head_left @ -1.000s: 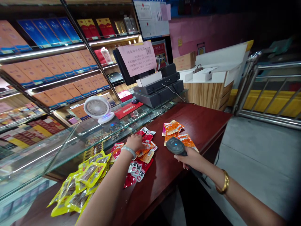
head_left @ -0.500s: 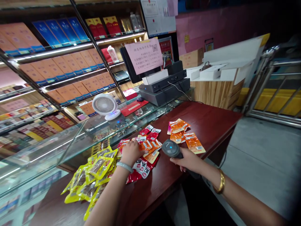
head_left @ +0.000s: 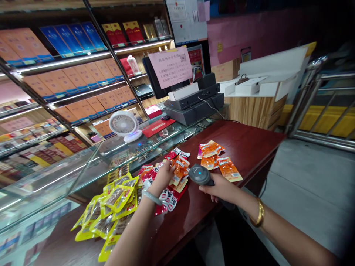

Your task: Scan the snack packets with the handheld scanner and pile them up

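Observation:
My right hand (head_left: 223,189) grips a dark grey barcode scanner (head_left: 200,175) by its handle, its head over the middle of the table and a small blue light lit on top. My left hand (head_left: 164,174) is closed on the edge of an orange snack packet (head_left: 181,163) at the pile's top; the fingertips are partly hidden. Red and white snack packets (head_left: 168,199) lie under and around that hand. Left of it, yellow snack packets (head_left: 118,197) are heaped. Beyond the scanner sits a smaller group of orange packets (head_left: 229,169), spread flat.
The dark red table (head_left: 249,138) adjoins a glass display counter (head_left: 97,155). On the counter stand a white fan (head_left: 124,123), a red mat (head_left: 158,128) and a cash register (head_left: 191,107) with a monitor. Shelves of boxes rise behind; a metal railing (head_left: 318,111) is at right.
My left hand has moved right and slightly up across the pile, and an orange packet has shifted with its fingers. My right hand and the scanner have barely moved.

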Motion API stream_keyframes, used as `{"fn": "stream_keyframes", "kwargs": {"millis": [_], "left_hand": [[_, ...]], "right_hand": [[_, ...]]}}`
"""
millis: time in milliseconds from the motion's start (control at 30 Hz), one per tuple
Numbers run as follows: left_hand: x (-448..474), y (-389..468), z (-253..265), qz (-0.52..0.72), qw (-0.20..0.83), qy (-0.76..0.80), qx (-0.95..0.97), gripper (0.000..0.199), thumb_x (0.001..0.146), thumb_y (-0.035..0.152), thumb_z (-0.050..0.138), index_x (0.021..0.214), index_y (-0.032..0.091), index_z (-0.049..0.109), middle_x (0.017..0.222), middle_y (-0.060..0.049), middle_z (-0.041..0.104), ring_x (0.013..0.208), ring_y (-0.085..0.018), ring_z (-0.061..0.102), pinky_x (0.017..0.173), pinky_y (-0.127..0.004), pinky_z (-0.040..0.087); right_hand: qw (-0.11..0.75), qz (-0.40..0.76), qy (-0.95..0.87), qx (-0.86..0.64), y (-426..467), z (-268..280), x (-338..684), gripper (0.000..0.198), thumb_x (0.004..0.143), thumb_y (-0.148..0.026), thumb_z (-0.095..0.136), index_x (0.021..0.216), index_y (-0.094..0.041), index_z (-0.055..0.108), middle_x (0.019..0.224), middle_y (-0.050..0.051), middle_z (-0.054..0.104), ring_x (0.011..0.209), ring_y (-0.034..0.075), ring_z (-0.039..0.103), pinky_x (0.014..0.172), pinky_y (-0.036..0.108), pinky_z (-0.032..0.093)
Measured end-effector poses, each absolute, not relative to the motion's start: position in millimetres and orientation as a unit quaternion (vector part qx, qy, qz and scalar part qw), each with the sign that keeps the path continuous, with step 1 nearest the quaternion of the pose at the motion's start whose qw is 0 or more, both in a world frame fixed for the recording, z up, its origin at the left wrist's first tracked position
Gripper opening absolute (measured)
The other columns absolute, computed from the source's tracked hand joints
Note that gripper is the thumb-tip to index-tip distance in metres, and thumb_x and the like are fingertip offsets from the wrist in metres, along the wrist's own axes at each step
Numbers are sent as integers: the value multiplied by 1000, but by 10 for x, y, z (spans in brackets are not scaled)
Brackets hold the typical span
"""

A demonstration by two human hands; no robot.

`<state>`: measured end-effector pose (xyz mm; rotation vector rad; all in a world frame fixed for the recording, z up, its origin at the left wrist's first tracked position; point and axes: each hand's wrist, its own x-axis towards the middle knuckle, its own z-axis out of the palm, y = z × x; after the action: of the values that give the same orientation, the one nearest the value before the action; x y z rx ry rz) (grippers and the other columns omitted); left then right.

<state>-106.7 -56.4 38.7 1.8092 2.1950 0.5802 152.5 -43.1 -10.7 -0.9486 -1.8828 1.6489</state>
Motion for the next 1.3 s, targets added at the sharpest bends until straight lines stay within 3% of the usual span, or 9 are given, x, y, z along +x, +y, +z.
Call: {"fn": "stream_keyframes", "kwargs": {"millis": [367, 567, 667, 767, 900, 1000, 1100, 1300], "left_hand": [[-621, -32, 129, 374, 222, 696, 571, 19, 88, 26, 41, 99, 18, 56, 82, -2, 64, 68, -13, 58, 60, -23, 45], [-239, 405, 132, 412, 374, 642, 527, 33, 96, 33, 37, 115, 15, 56, 88, -8, 69, 70, -15, 65, 66, -27, 53], [-263, 600, 225, 356, 332, 635, 600, 36, 96, 35, 41, 117, 14, 61, 99, -12, 71, 82, -17, 67, 78, -31, 53], [-553, 632, 340, 272, 173, 700, 638, 32, 92, 33, 50, 113, 16, 65, 112, -14, 70, 101, -22, 65, 93, -34, 47], [-952, 486, 398, 19, -30, 791, 611, 41, 85, 50, 54, 101, 16, 71, 112, -21, 68, 109, -34, 62, 91, -44, 47], [-1047, 408, 363, -67, -34, 789, 610, 52, 77, 63, 57, 94, 16, 71, 112, -22, 68, 108, -36, 63, 87, -42, 49], [-1027, 416, 340, -72, 0, 791, 608, 51, 70, 65, 64, 91, 18, 70, 106, -20, 71, 104, -33, 65, 85, -37, 49], [-903, 506, 358, 130, 86, 774, 613, 36, 85, 44, 57, 107, 16, 63, 102, -13, 72, 90, -22, 67, 75, -28, 47]], "right_hand": [[205, 585, -694, -366, -356, 6, 1701, 31, 81, -39, 68, 100, -18, 57, 54, -6, 60, 38, 12, 59, 35, 18, 44], [244, 593, -661, -390, -225, -23, 1809, 26, 83, -42, 64, 85, -19, 53, 55, -5, 60, 38, 10, 56, 37, 19, 45], [257, 603, -641, -399, -174, -95, 1866, 28, 82, -44, 63, 83, -19, 51, 58, -5, 60, 38, 10, 56, 37, 20, 46], [261, 618, -631, -389, -149, -164, 1924, 30, 81, -45, 65, 84, -19, 51, 62, -4, 61, 40, 9, 56, 37, 20, 45], [251, 622, -627, -396, -144, -198, 1959, 29, 80, -44, 66, 82, -19, 51, 63, -4, 60, 40, 9, 56, 36, 20, 45], [247, 624, -627, -396, -152, -195, 1948, 28, 80, -43, 66, 81, -19, 51, 61, -5, 60, 40, 9, 56, 37, 19, 45], [239, 615, -635, -402, -168, -159, 1929, 29, 80, -43, 67, 81, -19, 52, 58, -5, 60, 40, 10, 57, 36, 19, 44], [226, 594, -657, -405, -162, 10, 1844, 28, 79, -42, 68, 81, -20, 52, 57, -4, 61, 40, 11, 58, 37, 20, 46]]}}
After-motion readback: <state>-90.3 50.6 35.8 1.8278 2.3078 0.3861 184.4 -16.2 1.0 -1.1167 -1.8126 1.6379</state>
